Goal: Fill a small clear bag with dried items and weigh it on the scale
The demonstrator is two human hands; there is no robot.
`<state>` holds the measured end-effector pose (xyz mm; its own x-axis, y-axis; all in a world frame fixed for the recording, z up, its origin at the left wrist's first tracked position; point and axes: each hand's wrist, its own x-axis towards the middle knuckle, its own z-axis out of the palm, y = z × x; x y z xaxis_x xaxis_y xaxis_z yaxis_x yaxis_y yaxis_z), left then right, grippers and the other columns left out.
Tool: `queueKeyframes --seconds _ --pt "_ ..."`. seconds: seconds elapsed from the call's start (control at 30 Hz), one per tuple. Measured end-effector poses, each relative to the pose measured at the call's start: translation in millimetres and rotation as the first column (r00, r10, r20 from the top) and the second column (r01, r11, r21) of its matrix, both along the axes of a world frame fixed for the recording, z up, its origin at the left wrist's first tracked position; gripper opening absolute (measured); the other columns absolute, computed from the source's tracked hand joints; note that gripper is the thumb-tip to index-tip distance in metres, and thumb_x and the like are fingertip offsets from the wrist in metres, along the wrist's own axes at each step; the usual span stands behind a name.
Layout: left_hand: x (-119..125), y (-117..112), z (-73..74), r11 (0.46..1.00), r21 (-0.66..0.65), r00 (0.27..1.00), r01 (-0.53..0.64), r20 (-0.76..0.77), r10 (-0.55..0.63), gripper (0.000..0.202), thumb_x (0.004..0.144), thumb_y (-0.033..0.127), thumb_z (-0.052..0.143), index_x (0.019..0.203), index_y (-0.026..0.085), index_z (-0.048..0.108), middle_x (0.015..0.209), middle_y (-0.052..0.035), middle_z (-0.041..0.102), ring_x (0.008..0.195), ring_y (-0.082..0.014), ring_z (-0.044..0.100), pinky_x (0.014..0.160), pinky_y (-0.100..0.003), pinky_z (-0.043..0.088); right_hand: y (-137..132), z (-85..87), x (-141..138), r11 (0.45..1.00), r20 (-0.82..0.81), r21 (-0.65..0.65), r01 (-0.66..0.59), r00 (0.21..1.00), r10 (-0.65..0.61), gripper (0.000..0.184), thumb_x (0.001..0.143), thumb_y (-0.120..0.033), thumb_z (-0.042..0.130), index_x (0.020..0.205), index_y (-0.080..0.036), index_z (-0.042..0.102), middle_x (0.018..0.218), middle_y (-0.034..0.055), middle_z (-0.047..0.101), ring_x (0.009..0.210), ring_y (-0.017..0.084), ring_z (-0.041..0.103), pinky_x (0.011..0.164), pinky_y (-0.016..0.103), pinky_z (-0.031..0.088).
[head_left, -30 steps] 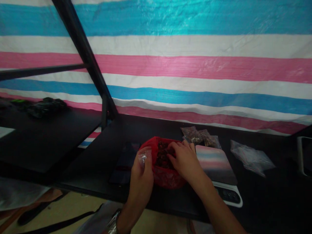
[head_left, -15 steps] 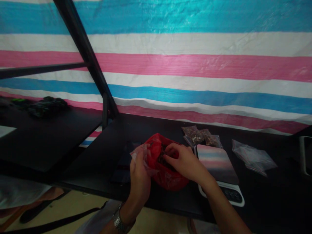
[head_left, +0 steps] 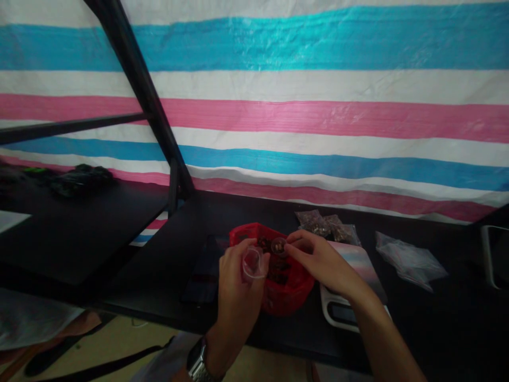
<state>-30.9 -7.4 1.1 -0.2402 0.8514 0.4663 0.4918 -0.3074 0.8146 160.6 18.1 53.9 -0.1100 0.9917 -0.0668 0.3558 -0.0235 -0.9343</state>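
Observation:
A red plastic bag full of dark brown pieces sits open on the black table. My left hand is closed on a small clear plastic bag, holding its mouth open beside the red bag. My right hand hovers over the red bag and pinches a dark brown piece between thumb and fingers, just right of the clear bag's mouth. A watch is on my left wrist.
A kitchen scale with a shiny top lies right of the red bag. Two filled small bags lie behind it, and a pile of empty clear bags further right. A dark phone lies left. A striped tarp hangs behind.
My right hand has come out of the red bag with a brown piece and moved toward the clear bag. My left hand has turned the clear bag's mouth open.

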Motion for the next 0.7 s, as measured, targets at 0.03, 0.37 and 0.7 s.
queueKeyframes --seconds 0.03,0.37,0.7 --pt "2.9 -0.6 -0.1 0.998 -0.043 0.998 0.039 0.053 -0.037 0.031 0.092 0.043 0.072 0.116 0.025 0.071 0.101 -0.0066 0.075 0.092 -0.0251 0.07 0.084 -0.039 0.057 -1.4 3.5 1.2 1.0 -0.01 0.013 0.004 1.0 -0.004 0.021 0.091 -0.041 0.068 0.1 -0.022 0.069 0.087 0.0031 0.078 0.078 0.02 0.073 0.064 0.029 0.051" --pt "29.3 11.7 10.1 0.964 -0.15 0.957 0.218 0.228 -0.181 0.027 0.09 0.03 0.071 0.117 0.024 0.07 0.108 -0.0049 0.08 0.094 -0.023 0.077 0.082 -0.034 0.06 -21.2 31.9 -11.4 0.913 0.217 0.4 0.084 0.959 -0.183 0.008 0.089 -0.029 0.071 0.096 -0.026 0.074 0.098 0.0029 0.079 0.095 0.025 0.07 0.089 0.04 0.048" --pt "37.8 20.2 5.9 0.946 -0.18 0.95 0.269 0.213 -0.23 0.027 0.094 0.032 0.067 0.119 0.023 0.062 0.111 -0.0082 0.079 0.096 -0.0255 0.077 0.083 -0.038 0.059 -24.5 32.4 -18.2 0.837 0.467 0.536 -0.107 0.864 -0.188 0.024 0.091 -0.01 0.071 0.104 -0.029 0.075 0.111 0.0026 0.079 0.108 0.027 0.068 0.095 0.043 0.044"
